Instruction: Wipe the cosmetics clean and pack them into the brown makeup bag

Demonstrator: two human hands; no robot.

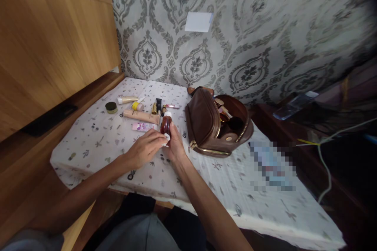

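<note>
My right hand (176,144) is wrapped round a small dark reddish-brown bottle (166,124) with a white cap, held upright above the cloth. Pinched in the fingers of my left hand (145,147) is a crumpled white tissue (166,138), pressed against the lower part of the bottle. Just beyond my hands lie a pink patterned tube (143,126) and a large beige tube (140,116). Behind these are a gold-coloured small bottle (154,108), a black tube (159,104) and a yellow-banded container (137,106). My fingers partly hide the bottle's base.
An open brown cosmetic bag (203,121) with brushes inside stands to the right of my hands. A dark-lidded jar (111,107) and a cream tube (127,100) lie at the left. The patterned cloth (97,153) covers the table; a wooden cabinet (59,39) borders it on the left.
</note>
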